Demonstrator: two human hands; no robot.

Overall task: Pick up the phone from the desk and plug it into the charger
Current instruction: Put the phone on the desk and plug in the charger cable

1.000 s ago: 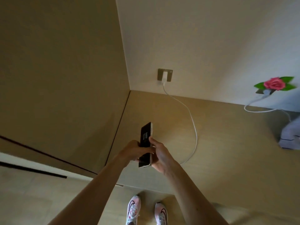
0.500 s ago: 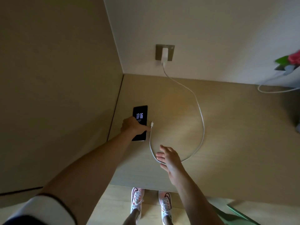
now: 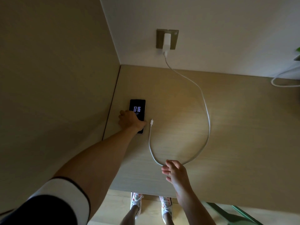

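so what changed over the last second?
The phone, held upright in both hands a second ago, now lies flat on the desk, screen lit, left hand resting on it. The right hand let go and hovers open near the cable loop. The cable's plug lies loose beside the phone. The charger stays in the wall socket.

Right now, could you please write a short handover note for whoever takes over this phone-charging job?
Left hand: resting on the lower part of the phone, not visibly gripping it.
Right hand: open, holding nothing, fingers at the near loop of the charging cable.
Phone: flat on the desk, screen up and lit.
Charger: in the wall socket; the cable's free plug lies just right of the phone, unconnected.
Done: nothing is plugged in yet.
Left: lift the phone, take the plug, insert it.
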